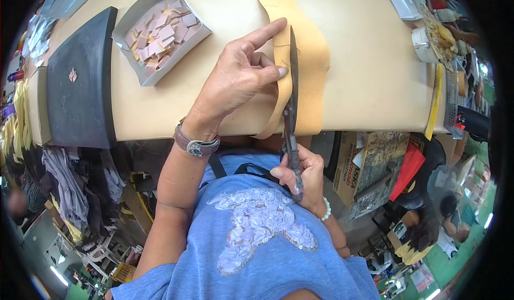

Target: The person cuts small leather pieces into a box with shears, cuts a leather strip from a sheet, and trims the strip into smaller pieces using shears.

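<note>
Yellow-orange sheet (313,64) lies on the worktop (369,70), running from the top of view down to the near edge and slightly over it. Dark pen-like lines on its upper part. Scissors (289,119) set lengthwise along it, blades pointing away from the wearer; narrow strip (283,95) on the left of the blade, wider part on the right. How far the blades are parted: cannot tell.

Right hand (309,172), just off the near edge: grip closed around the scissor handles, thumb on the near side. Pale beaded bracelet (326,209) at that wrist.

Left hand (234,78) over the sheet's left side: index finger stretched out, tip on the material near the blade point; thumb well apart from it, tip on the strip beside the blade. Other fingers bent inward; whether this grip pinches the strip from beneath, cannot tell. Wristwatch (198,147) on a brown strap.

Farther left: pale open box (179,58), tilted in view, holding a heap of small pink and tan pieces (165,32). Beyond it, black board (80,99) with one small pinkish scrap (73,75) on top. Worktop's right end: white container (422,44), yellow strap-like piece (435,102).

Below worktop level: printed carton (348,167) right, grey cloth (67,185) left.
</note>
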A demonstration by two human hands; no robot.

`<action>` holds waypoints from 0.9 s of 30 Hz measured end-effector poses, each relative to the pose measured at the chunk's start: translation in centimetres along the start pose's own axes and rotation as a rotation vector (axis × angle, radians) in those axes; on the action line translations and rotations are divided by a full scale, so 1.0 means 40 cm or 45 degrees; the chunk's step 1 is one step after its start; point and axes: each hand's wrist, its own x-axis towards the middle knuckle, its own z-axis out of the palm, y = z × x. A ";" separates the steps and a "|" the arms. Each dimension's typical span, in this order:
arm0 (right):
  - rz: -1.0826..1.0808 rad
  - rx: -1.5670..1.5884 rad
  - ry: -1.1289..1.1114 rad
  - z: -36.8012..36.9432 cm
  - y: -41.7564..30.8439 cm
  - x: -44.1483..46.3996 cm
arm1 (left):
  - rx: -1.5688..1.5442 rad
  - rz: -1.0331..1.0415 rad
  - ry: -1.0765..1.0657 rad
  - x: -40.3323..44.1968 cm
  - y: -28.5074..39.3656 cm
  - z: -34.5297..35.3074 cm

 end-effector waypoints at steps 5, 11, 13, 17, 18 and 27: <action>-0.038 -0.036 0.014 0.000 0.003 0.000 | -0.024 0.033 0.009 -0.002 0.000 0.007; -0.033 -0.020 0.051 0.011 -0.008 0.000 | 0.001 0.037 -0.013 -0.001 -0.008 0.000; -0.018 -0.007 0.058 0.013 -0.015 -0.001 | -0.025 0.067 0.002 0.001 -0.007 0.002; 0.001 -0.002 0.064 0.015 -0.016 -0.003 | -0.100 0.081 0.107 0.030 0.005 -0.004; 0.007 -0.008 0.063 0.015 -0.016 -0.004 | -0.117 0.079 0.148 0.041 0.007 -0.011; -0.066 -0.042 0.035 0.011 0.005 -0.004 | -0.153 0.093 0.072 0.052 0.006 -0.031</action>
